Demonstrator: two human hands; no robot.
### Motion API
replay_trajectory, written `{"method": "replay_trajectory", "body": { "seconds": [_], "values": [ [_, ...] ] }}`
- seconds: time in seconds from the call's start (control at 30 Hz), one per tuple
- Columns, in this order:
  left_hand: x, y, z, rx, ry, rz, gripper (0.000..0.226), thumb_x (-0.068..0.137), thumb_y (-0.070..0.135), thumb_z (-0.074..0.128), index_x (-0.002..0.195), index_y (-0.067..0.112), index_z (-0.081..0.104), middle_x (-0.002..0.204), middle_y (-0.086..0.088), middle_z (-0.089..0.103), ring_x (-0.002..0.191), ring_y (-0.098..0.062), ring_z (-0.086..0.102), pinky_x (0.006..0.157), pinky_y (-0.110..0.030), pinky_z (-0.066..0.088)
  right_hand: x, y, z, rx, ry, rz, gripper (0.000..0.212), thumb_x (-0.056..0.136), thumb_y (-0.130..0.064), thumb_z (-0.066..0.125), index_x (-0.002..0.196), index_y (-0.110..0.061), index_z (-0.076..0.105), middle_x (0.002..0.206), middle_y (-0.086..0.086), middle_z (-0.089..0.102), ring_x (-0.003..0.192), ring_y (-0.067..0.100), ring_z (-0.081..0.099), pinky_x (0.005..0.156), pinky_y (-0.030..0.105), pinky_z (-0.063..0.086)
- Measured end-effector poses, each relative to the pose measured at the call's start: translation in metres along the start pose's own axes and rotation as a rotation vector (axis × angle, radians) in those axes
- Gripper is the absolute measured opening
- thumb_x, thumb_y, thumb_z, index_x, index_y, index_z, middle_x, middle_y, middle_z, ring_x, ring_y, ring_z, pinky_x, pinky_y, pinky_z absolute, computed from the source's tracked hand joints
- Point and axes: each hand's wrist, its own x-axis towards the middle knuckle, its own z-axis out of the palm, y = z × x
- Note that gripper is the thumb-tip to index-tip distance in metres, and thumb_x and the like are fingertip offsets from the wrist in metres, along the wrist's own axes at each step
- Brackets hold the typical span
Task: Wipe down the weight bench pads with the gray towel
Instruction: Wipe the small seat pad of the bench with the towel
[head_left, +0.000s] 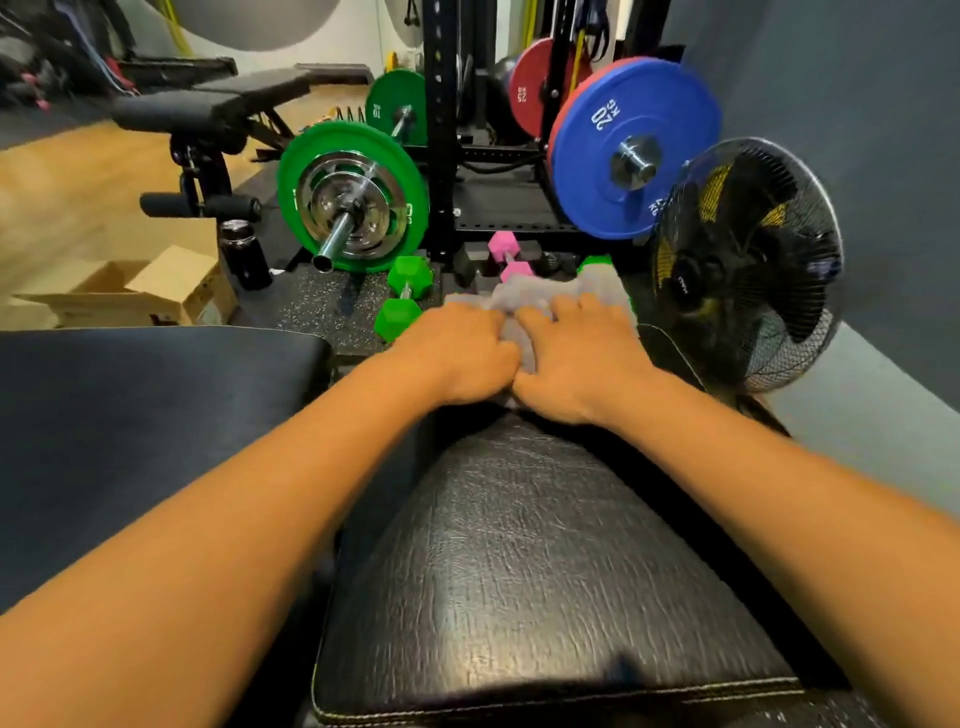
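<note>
I see both hands pressed flat on the gray towel (545, 299) at the far end of the black bench pad (524, 561). My left hand (462, 358) and right hand (582, 358) sit side by side, thumbs touching. Neither grip is closed around the towel; the fingers lie spread on top, pushing it down on the surface. The towel bunches up just past the fingertips. A second dark pad (145, 415) lies to the left of the grip. Past the grip are green dumbbells (402, 296), a pink dumbbell (506, 254) and a green barbell plate (353, 197). A black fan (748, 260) stands to the right.
</note>
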Motion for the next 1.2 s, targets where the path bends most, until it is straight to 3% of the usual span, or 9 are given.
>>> {"method": "replay_trajectory", "body": {
  "seconds": [0.1,0.23,0.5,0.6,0.73,0.83,0.9,1.03,1.2],
  "values": [
    [-0.053,0.023,0.016,-0.064,0.159,0.139,0.045,0.084,0.037,0.031,0.114,0.015,0.056,0.124,-0.008,0.057,0.115,-0.026,0.05,0.091,-0.031,0.034,-0.065,0.003,0.002,0.017,0.095,-0.08,0.072,0.079,-0.068,0.027,0.139,-0.028,0.037,0.137,0.01,0.046,0.121,0.033,0.041,0.1,0.051,0.034],
    [-0.006,0.019,0.023,-0.194,0.05,0.135,0.063,0.079,0.036,0.022,0.129,0.005,0.047,0.133,-0.016,0.048,0.128,-0.031,0.038,0.114,-0.042,0.02,-0.028,0.025,-0.003,0.135,-0.029,-0.038,0.082,0.07,-0.073,0.022,0.142,-0.035,0.028,0.15,0.005,0.035,0.134,0.034,0.033,0.107,0.056,0.027],
    [0.1,0.029,0.023,-0.078,-0.174,0.006,0.053,0.096,0.038,0.021,0.138,0.018,0.047,0.147,-0.01,0.043,0.13,-0.028,0.044,0.107,-0.037,0.034,0.034,0.064,-0.003,0.253,-0.046,0.132,0.053,0.09,-0.063,0.034,0.115,-0.023,0.057,0.126,0.009,0.06,0.11,0.033,0.055,0.085,0.039,0.043],
    [0.096,0.065,0.031,-0.053,-0.127,0.081,0.049,0.098,0.035,0.021,0.135,0.01,0.043,0.143,-0.017,0.043,0.126,-0.033,0.044,0.102,-0.041,0.035,0.002,0.093,0.001,0.461,-0.079,0.299,0.069,0.081,-0.064,0.052,0.133,-0.018,0.047,0.135,0.01,0.05,0.119,0.032,0.05,0.093,0.041,0.043],
    [0.077,0.118,0.034,-0.08,-0.084,0.27,0.061,0.079,0.041,0.018,0.121,0.011,0.052,0.132,-0.015,0.053,0.12,-0.032,0.048,0.101,-0.046,0.035,-0.051,0.114,0.011,0.791,-0.077,0.408,0.063,0.057,-0.066,0.051,0.098,-0.02,0.061,0.097,0.001,0.064,0.086,0.018,0.058,0.065,0.031,0.043],
    [0.05,0.14,0.041,-0.04,-0.044,0.394,0.037,0.09,0.031,0.027,0.1,0.008,0.055,0.114,-0.016,0.059,0.11,-0.03,0.05,0.096,-0.042,0.033,-0.101,0.112,0.012,0.893,-0.042,0.399,0.018,0.075,-0.042,0.056,0.071,-0.025,0.06,0.069,-0.015,0.059,0.066,0.005,0.053,0.058,0.019,0.041],
    [0.025,0.146,0.045,-0.104,-0.046,0.446,0.038,0.088,0.035,0.025,0.101,0.01,0.051,0.116,-0.014,0.055,0.114,-0.03,0.046,0.1,-0.044,0.032,-0.13,0.106,0.006,0.947,0.0,0.328,0.026,0.09,-0.024,0.059,0.065,-0.029,0.054,0.056,-0.02,0.058,0.059,-0.006,0.051,0.054,0.01,0.037],
    [-0.036,0.157,0.042,-0.148,-0.092,0.435,0.057,0.087,0.041,0.016,0.128,0.012,0.044,0.139,-0.013,0.042,0.131,-0.03,0.033,0.11,-0.05,0.023,-0.176,0.092,0.001,1.047,0.017,0.325,0.013,0.077,-0.039,0.066,0.073,-0.032,0.057,0.057,-0.033,0.06,0.058,-0.019,0.052,0.056,0.004,0.037],
    [-0.108,0.171,0.03,-0.197,-0.158,0.387,0.058,0.101,0.04,0.023,0.152,0.017,0.01,0.161,-0.003,0.006,0.146,-0.013,0.0,0.115,-0.029,-0.007,-0.224,0.083,0.005,1.153,-0.038,0.531,0.056,0.072,-0.043,0.074,0.115,-0.025,0.043,0.104,-0.011,0.061,0.092,0.003,0.058,0.078,0.027,0.048]
  ]
}}
